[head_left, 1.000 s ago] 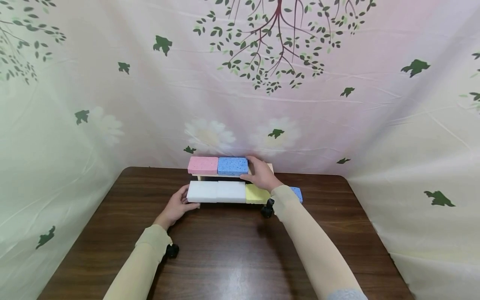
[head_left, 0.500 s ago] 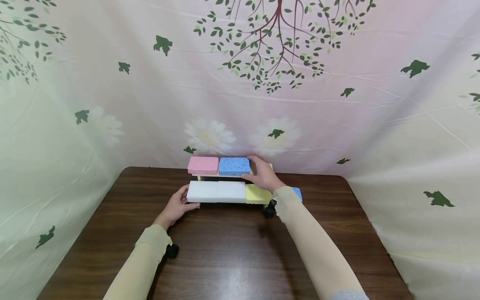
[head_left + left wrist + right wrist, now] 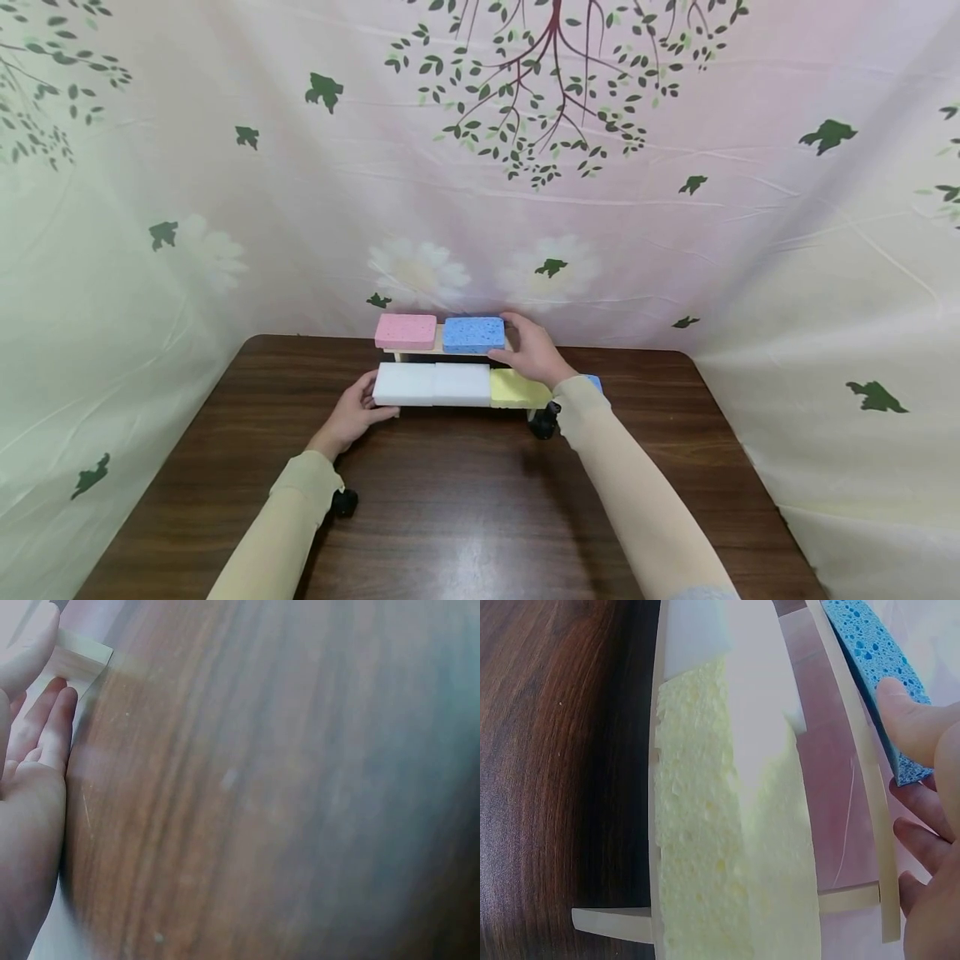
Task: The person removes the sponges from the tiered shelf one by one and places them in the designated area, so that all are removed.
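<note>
My right hand [image 3: 534, 350] grips the right end of a speckled blue sponge [image 3: 474, 334] on the upper tier of a small wooden rack [image 3: 885, 859]. In the right wrist view, the thumb lies on the sponge's face and the fingers are at its end. A pink sponge [image 3: 406, 331] sits to its left, with a gap between them. Two white sponges [image 3: 432, 384] and a yellow sponge [image 3: 516, 388] fill the lower tier side by side. My left hand [image 3: 352, 416] holds the rack's left end, thumb in front, fingers at the side, partly hidden.
Beyond the rack's right end, partly behind the right sleeve, another blue sponge [image 3: 594, 382] shows. The rack stands on a dark wooden table [image 3: 450, 508] near its back edge. Printed fabric [image 3: 300, 208] hangs behind and at both sides.
The right hand has slid the blue sponge a little to the right, so a gap has opened beside the pink sponge. The left hand has stayed in place.
</note>
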A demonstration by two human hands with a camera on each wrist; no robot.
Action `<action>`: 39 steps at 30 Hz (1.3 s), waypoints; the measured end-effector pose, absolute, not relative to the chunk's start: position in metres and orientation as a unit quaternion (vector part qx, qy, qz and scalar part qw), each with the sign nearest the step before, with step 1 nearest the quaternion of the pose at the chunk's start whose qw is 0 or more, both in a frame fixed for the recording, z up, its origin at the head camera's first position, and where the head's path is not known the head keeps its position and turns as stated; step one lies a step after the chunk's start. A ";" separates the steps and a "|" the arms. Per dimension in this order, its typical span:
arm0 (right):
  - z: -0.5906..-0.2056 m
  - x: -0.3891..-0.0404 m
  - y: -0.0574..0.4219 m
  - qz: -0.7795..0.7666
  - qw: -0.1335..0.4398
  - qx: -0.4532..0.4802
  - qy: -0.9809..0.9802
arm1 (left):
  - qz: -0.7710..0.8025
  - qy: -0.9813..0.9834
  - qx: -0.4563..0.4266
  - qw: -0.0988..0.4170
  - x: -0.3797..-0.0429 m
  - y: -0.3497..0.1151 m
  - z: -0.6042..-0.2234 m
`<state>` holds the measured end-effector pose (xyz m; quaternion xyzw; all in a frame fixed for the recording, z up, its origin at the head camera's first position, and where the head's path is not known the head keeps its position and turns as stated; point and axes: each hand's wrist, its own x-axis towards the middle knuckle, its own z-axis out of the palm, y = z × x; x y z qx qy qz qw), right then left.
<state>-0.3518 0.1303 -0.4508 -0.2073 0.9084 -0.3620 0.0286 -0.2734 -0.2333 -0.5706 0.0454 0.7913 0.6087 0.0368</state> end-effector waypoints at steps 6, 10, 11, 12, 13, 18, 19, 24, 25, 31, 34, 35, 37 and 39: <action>-0.450 -0.350 0.137 -0.372 0.029 -0.195 0.907 | 0.613 0.788 0.042 0.045 -0.267 -0.228 -0.556; -0.450 -0.350 0.142 -0.373 0.028 -0.189 0.908 | 0.615 0.786 0.045 0.046 -0.260 -0.225 -0.544; -0.450 -0.350 0.144 -0.374 0.028 -0.187 0.908 | 0.613 0.787 0.045 0.045 -0.261 -0.226 -0.546; -0.451 -0.350 0.145 -0.376 0.028 -0.186 0.907 | 0.610 0.790 0.046 0.043 -0.263 -0.227 -0.550; -0.451 -0.349 0.147 -0.377 0.028 -0.185 0.907 | 0.609 0.791 0.046 0.042 -0.265 -0.228 -0.554; -0.452 -0.349 0.152 -0.388 0.030 -0.176 0.904 | 0.608 0.791 0.049 0.036 -0.273 -0.232 -0.569; -0.451 -0.348 0.154 -0.390 0.029 -0.175 0.903 | 0.611 0.789 0.049 0.036 -0.272 -0.232 -0.569; -0.450 -0.346 0.160 -0.400 0.025 -0.171 0.900 | 0.613 0.788 0.050 0.036 -0.272 -0.232 -0.569; -0.450 -0.346 0.162 -0.401 0.023 -0.171 0.900 | 0.612 0.789 0.050 0.036 -0.272 -0.232 -0.569; -0.453 -0.345 0.173 -0.386 0.006 -0.179 0.905 | 0.607 0.792 0.051 0.036 -0.273 -0.233 -0.570; -0.455 -0.345 0.178 -0.386 0.004 -0.179 0.905 | 0.609 0.791 0.053 0.034 -0.273 -0.233 -0.570; -0.456 -0.344 0.180 -0.385 0.003 -0.177 0.906 | 0.609 0.791 0.054 0.033 -0.273 -0.233 -0.570; -0.456 -0.344 0.182 -0.381 0.001 -0.173 0.908 | 0.611 0.789 0.056 0.033 -0.273 -0.234 -0.570; -0.457 -0.344 0.185 -0.375 0.001 -0.172 0.911 | 0.614 0.787 0.055 0.034 -0.273 -0.234 -0.570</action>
